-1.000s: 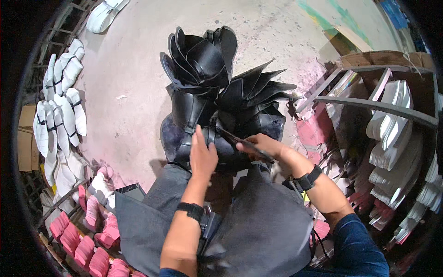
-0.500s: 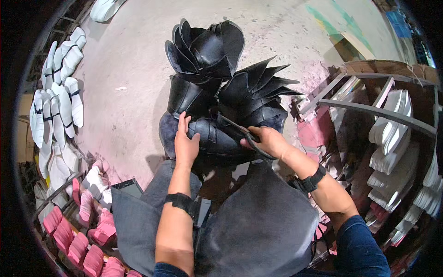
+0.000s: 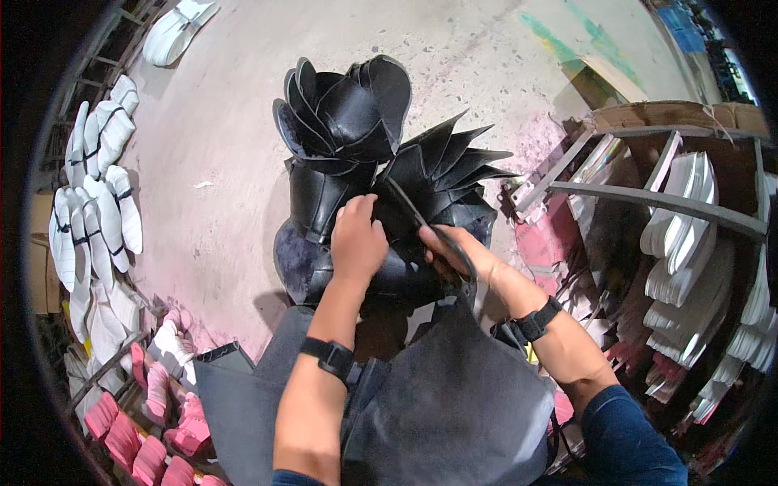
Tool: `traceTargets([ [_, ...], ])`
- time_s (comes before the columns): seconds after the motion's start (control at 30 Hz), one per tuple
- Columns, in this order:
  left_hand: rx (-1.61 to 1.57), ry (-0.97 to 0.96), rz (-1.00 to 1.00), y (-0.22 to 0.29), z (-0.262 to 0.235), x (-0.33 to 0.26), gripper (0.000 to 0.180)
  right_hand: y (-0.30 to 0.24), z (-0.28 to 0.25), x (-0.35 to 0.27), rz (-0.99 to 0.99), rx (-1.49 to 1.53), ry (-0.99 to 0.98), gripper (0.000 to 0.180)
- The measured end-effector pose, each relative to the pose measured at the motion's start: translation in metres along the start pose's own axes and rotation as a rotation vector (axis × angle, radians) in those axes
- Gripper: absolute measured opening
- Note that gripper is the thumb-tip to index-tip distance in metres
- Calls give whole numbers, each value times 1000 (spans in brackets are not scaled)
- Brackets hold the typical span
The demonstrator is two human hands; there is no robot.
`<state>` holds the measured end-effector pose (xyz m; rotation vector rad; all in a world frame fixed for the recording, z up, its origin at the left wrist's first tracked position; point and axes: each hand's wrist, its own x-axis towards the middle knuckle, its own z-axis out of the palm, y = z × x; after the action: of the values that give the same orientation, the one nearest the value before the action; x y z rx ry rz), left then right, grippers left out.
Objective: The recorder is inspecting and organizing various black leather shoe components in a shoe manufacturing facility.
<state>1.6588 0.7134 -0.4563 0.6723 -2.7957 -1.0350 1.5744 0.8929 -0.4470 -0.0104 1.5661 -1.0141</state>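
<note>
Pale, pink-stained floor (image 3: 219,130) spans the upper centre, green streaks (image 3: 601,39) crossing it upper right; a grey metal rack (image 3: 660,198) stands at right.

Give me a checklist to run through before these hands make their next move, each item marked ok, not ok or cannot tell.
1. Right hand gripping the black piece: ok.
2. Left hand gripping something: cannot tell; its fingertips are hard to make out.
3. Black pile lying flat and even: not ok; pieces fan out.
4. Grey cloth over the lap: ok.
5. Pink pieces apart from both hands: ok.
</note>
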Motion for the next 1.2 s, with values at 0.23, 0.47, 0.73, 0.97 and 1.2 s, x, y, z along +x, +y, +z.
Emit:
traceTargets([
  [0.23, 308, 39, 461, 4, -9, 71, 47, -40, 3, 43, 107, 818, -221, 63],
  [0.47, 652, -195, 308, -8, -23, 112, 59, -42, 13, 60, 35, 948, -50, 58],
  [0.73, 695, -198, 252, -8, -26, 108, 59, -48, 31, 76, 14, 889, 116, 56],
  [0.97, 714, -223, 166, -5, -33, 107, 55, -69, 48, 99, -59, 970, 264, 57],
  [1.2, 717, -232, 105, -8, -36, 108, 63, -79, 54, 102, 25, 850, 348, 51],
])
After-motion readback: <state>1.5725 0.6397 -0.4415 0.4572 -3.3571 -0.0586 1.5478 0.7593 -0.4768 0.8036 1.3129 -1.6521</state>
